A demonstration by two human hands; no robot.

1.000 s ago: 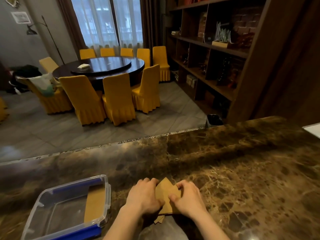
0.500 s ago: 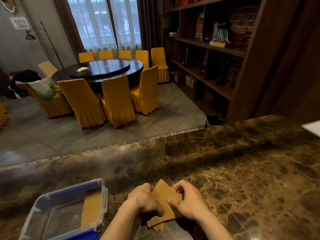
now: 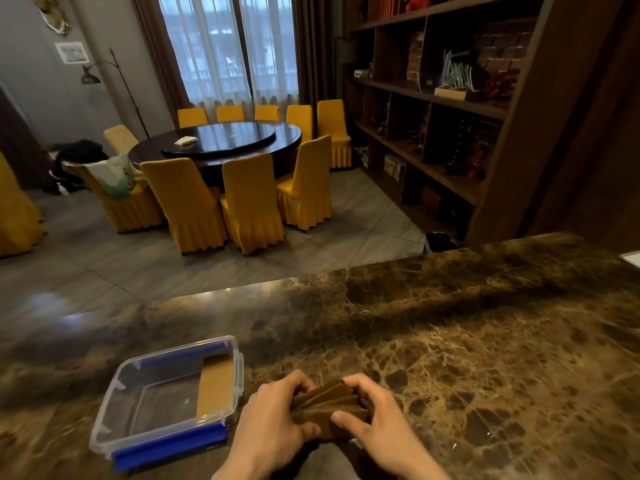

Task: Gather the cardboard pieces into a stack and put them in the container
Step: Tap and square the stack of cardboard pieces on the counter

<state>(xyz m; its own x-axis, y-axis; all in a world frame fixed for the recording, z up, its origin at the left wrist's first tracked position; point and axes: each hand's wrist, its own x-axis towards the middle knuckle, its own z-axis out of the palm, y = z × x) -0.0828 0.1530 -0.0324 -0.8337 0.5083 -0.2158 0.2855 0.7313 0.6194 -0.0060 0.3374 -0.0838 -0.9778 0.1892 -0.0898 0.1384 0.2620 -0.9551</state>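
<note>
Several brown cardboard pieces lie fanned in a loose, uneven stack at the near edge of the marble counter. My left hand grips the stack's left side and my right hand grips its right side, fingers curled over the edges. A clear plastic container with blue clips stands to the left of my hands, close to my left wrist. One cardboard piece leans inside it against its right wall.
The counter's far edge runs across the middle of the view, with a tiled floor beyond. A round dark table ringed by yellow chairs stands further back. Wooden shelving rises at the right. A white object sits at the counter's right edge.
The pieces stood upright between my hands a second ago; now they lie lower and flatter, fanned into a stack. The view has tilted up and the container appears closer to my hands.
</note>
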